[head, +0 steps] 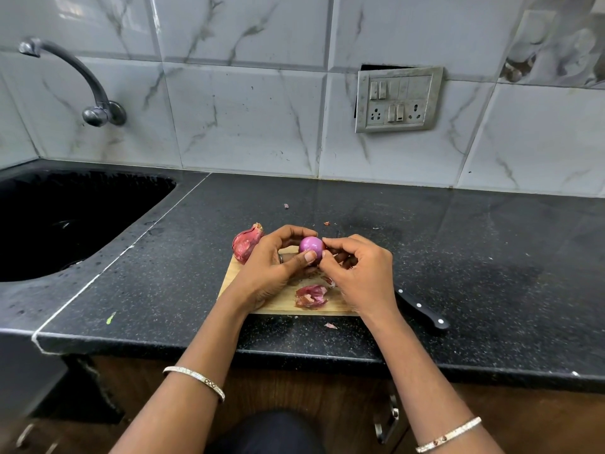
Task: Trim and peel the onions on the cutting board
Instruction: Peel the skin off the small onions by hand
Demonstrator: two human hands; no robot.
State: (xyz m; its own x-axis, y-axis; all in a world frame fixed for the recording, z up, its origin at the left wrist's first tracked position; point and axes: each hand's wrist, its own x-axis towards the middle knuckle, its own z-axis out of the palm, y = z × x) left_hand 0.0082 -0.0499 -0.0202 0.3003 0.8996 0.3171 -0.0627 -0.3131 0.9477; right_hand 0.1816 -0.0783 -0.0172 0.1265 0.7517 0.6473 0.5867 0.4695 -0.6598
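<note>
A small peeled purple onion [311, 245] is held above the wooden cutting board [239, 273]. My left hand [276, 262] grips it, fingers curled over the top and thumb on its front. My right hand [358, 273] pinches at the onion's right side with its fingertips. An unpeeled red onion [246, 242] with dry skin lies at the board's far left corner. A heap of loose red skins [311, 295] lies on the board between my wrists.
A black-handled knife [422, 310] lies on the dark counter just right of the board, its blade hidden behind my right hand. A black sink [65, 217] with a tap [82, 83] is at the left. Skin scraps dot the counter [330, 326].
</note>
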